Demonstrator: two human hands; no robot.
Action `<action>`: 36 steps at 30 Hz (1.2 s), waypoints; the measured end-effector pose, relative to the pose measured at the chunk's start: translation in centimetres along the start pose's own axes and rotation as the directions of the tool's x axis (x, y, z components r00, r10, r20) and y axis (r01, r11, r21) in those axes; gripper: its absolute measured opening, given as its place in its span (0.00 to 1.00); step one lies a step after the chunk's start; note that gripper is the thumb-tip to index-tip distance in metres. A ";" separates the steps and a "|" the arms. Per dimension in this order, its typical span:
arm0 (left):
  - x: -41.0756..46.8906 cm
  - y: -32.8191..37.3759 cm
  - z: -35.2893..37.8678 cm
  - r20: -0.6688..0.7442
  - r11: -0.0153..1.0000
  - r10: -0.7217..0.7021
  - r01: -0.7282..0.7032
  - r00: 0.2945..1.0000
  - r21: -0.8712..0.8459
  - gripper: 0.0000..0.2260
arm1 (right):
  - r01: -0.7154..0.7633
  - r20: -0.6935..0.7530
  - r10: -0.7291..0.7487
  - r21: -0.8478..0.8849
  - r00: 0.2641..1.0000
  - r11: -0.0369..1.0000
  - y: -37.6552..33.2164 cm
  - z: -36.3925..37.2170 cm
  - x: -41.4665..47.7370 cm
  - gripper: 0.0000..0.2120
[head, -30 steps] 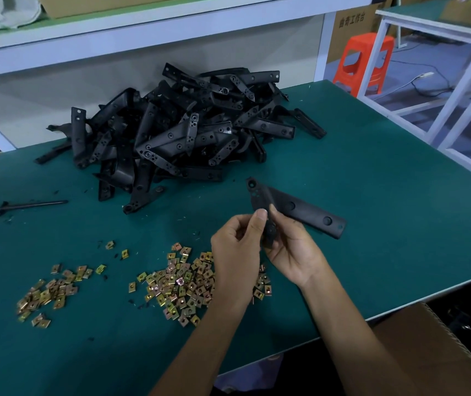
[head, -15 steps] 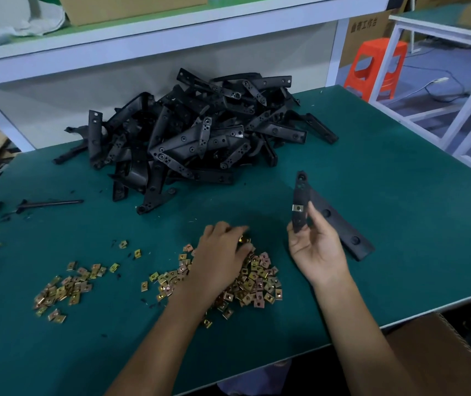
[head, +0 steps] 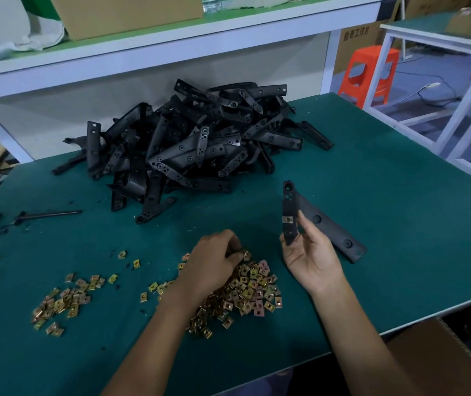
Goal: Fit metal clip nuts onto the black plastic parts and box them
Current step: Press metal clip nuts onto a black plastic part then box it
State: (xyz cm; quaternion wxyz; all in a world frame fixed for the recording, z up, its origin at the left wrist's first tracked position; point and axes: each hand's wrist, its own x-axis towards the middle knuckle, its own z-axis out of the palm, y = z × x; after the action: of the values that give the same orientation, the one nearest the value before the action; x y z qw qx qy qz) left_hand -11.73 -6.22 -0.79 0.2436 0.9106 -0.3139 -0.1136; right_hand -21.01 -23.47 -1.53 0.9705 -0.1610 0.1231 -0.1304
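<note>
Brown cardboard box (head: 428,364), contents hidden. R hand (head: 311,258) pinches one black plastic bracket (head: 289,201) w/ one metal clip nut (head: 287,220) on. L hand (head: 214,261) curls into gold clip-nut heap (head: 254,290), grip unclear.

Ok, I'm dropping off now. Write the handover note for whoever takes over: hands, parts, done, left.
Left hand: fingers curled in the larger clip nut pile, picking; whether it has a nut is hidden.
Right hand: holds a black plastic part above the table, one fitted clip nut on it.
Done: that one nut.
Left: any more nuts for this part, the heap of black parts behind, then boxing; the cardboard box is at the near right table edge, contents unseen.
</note>
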 end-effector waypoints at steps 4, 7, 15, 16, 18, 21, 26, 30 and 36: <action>-0.4 0.3 -0.5 -0.073 0.955 -0.085 0.060 0.994 -0.291 0.03 | -0.029 0.025 0.032 -0.118 0.999 0.993 0.2 -0.1 0.0 0.12; -0.7 0.5 -1.1 -0.057 0.954 -0.053 0.034 0.997 -0.297 0.09 | -0.066 0.037 0.075 -0.198 0.997 0.978 0.5 -0.1 -0.1 0.13; -1.4 1.4 -1.8 -0.085 0.845 -0.071 0.015 0.994 -0.535 0.09 | -0.120 -0.032 0.116 -0.253 0.993 0.960 0.7 0.0 -0.4 0.14; -1.4 1.8 -1.8 -0.085 0.789 -0.082 0.013 0.993 -0.614 0.10 | -0.132 -0.028 0.129 -0.275 0.991 0.952 0.7 0.0 -0.4 0.16; -1.2 2.5 -1.5 -0.079 0.656 -0.136 0.030 0.988 -0.754 0.09 | -0.151 -0.017 0.154 -0.304 0.988 0.940 0.9 -0.1 -0.4 0.20; -1.1 3.5 -1.4 -0.039 0.469 -0.197 0.059 0.980 -0.881 0.06 | -0.152 -0.009 0.157 -0.318 0.987 0.936 1.0 -0.3 -0.2 0.27; -1.1 4.4 -1.4 -0.017 0.376 -0.154 0.043 0.988 -0.926 0.08 | -0.130 -0.008 0.136 -0.348 0.991 0.928 1.0 -0.4 -0.1 0.31; -1.0 4.7 -1.4 -0.055 0.384 -0.150 0.007 0.987 -0.923 0.08 | -0.117 0.011 0.129 -0.350 0.992 0.929 1.0 -0.3 -0.2 0.28; -1.0 4.6 -1.4 -0.105 0.465 -0.178 -0.010 0.978 -0.885 0.08 | -0.077 0.012 0.088 -0.374 0.996 0.924 1.2 -0.7 0.0 0.26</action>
State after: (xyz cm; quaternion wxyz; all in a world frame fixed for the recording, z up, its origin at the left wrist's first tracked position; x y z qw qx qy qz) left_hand -14.41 -8.20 2.85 0.6994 0.6753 -0.1413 -0.1869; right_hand -20.90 -22.57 -2.56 0.9285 -0.3392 0.1382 -0.0611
